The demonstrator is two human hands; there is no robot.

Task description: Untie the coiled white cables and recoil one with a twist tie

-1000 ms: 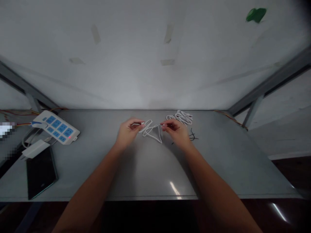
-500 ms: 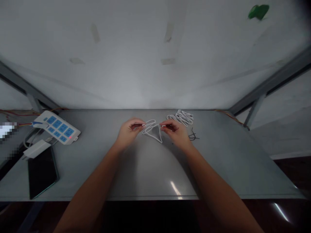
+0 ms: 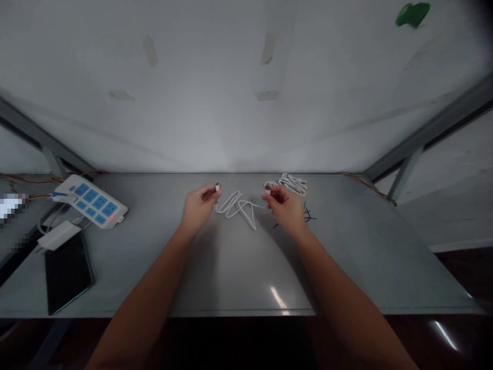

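The left forearm (image 3: 142, 293) and right forearm (image 3: 346, 303) are bare, long and smooth, tapering to narrow wrists and slim, uncovered hands, the left hand (image 3: 199, 208) and the right hand (image 3: 285, 208).

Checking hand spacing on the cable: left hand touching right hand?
Apart. The head view shows a plain gap between the left hand and the right hand, with loops of white cable between them.

No lettering, brand or number is readable anywhere here. The power strip (image 3: 90, 206) lying near the left edge of the surface (image 3: 346, 257) is showing blue socket panels and a small red light, but any printing on it is too small and blurred to make out.
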